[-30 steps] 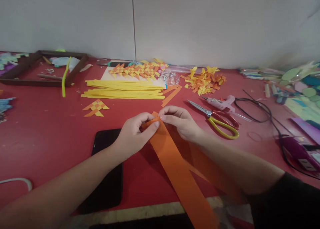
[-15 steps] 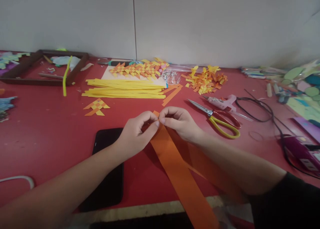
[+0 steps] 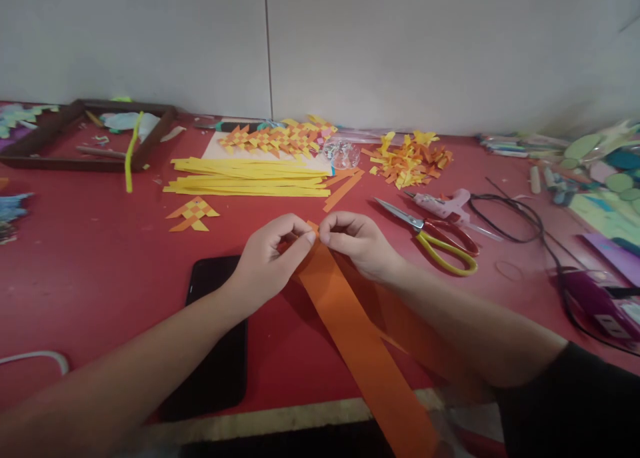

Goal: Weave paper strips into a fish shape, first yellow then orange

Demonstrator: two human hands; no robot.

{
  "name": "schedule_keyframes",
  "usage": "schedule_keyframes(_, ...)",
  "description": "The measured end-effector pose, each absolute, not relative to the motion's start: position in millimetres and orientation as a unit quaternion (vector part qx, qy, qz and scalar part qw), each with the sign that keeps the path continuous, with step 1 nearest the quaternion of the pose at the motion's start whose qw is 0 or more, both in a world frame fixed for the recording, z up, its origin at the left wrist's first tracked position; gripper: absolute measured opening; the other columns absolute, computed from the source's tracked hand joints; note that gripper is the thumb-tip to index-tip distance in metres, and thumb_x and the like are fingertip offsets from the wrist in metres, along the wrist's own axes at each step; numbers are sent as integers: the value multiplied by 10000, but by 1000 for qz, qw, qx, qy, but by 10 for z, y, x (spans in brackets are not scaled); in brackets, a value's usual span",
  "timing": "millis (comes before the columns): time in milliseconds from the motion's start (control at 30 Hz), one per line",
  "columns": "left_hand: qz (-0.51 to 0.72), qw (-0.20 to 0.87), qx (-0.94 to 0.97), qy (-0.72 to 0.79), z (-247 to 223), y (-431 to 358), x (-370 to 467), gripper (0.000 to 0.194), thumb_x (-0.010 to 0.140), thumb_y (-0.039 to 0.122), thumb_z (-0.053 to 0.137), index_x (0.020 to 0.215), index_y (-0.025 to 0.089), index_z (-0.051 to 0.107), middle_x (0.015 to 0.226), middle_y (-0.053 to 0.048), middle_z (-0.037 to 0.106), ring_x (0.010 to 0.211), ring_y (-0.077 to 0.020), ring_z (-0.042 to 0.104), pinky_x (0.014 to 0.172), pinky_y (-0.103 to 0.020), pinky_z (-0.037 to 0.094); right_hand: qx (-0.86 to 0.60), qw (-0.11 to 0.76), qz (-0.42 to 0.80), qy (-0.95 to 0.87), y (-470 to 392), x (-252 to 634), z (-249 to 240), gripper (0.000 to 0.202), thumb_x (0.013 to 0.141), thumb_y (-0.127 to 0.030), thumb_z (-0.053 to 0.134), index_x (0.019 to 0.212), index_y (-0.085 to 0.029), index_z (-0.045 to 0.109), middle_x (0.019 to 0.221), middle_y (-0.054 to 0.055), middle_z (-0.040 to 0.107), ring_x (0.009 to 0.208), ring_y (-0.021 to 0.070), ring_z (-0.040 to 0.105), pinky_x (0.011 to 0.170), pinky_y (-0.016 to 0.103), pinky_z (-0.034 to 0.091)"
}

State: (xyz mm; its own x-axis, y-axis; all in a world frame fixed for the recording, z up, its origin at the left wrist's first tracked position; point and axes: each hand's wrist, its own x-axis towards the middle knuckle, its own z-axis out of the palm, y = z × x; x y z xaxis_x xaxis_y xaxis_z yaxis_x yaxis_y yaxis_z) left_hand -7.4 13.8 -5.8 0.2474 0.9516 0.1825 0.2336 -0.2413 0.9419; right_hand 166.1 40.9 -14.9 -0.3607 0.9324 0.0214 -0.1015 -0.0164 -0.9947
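A long orange paper strip [image 3: 350,325] runs from my fingertips down past the table's front edge. My left hand [image 3: 277,251] pinches its far end between thumb and forefinger. Close beside it, my right hand [image 3: 357,243] is closed in a pinch on the same end of the strip. More orange paper [image 3: 420,345] lies partly hidden beneath my right forearm. Just left of my hands is a woven orange and yellow paper fish [image 3: 196,213]. Scissors with red and yellow handles [image 3: 430,235] rest to the right of my right hand.
Yellow paper strips [image 3: 245,178] lie behind my hands, with woven fish [image 3: 275,140] beyond. Orange and yellow scraps [image 3: 410,161] are piled back right. A pink glue gun [image 3: 445,206] with a black cord lies right. A black phone [image 3: 220,351] sits under my left forearm; a brown frame [image 3: 65,163] stands far left.
My hands have shifted very slightly; the left fingertips sit a little higher and further left on the strip's end. Both still pinch the paper. Nothing else on the table has moved.
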Motion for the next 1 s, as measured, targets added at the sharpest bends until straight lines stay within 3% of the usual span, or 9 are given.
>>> schedule_keyframes(467,575,465,482,470,-110,325,-218,132,827,275,647,718,217,599,705,36,555,642,-118,486,610,-236,396,-409,363,578,-605,411,1684,-140,29,662,-173,621,644,-168,598,626,-22,554,562,87,430,534,237,329)
schedule_keyframes(667,630,526,353,449,-33,439,-269,140,743,255,729,725,233,592,725,39,581,656,-124,574,644,-261,471,-429,359,578,-595,400,1682,-172,31,666,-179,612,642,-171,594,616,-32,534,545,82,407,516,239,288)
schedule_keyframes(833,497,709,325,380,26,248,-134,261,752,392,747,887,203,628,846,-22,688,768,-188,668,644,-292,537,-427,420,594,-536,376,1651,-161,67,681,-218,639,649,-181,594,593,-49,501,529,79,376,510,243,269)
schedule_keyframes(900,425,748,317,399,-5,166,-77,282,721,353,791,901,177,663,886,-49,718,787,-198,684,661,-296,555,-427,435,591,-529,363,1632,-151,63,684,-213,637,650,-181,595,584,-56,484,521,75,353,504,245,256)
schedule_keyframes(1000,411,759,312,396,-76,101,-20,245,713,287,805,900,159,712,886,-53,743,789,-182,696,752,-306,562,-433,432,585,-533,331,1600,-133,60,687,-202,627,649,-182,585,581,-56,477,519,76,345,496,247,251)
